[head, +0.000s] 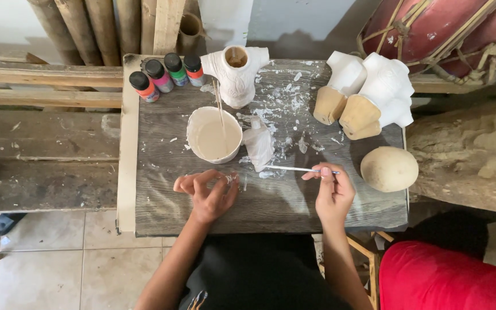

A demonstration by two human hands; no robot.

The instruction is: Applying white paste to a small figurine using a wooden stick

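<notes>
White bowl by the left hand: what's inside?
The white bowl holds pale beige liquid, with a thin stick standing in it. The stick's lower end and the bowl's bottom are hidden under the liquid.

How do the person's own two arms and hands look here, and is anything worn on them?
Both arms are bare from the bottom edge of the picture up to the hands: no sleeves, gloves, watch or bracelet show. The left hand and the right hand carry no rings that can be made out. The fingers are slim. Dark clothing covers the lap between the arms.
</notes>
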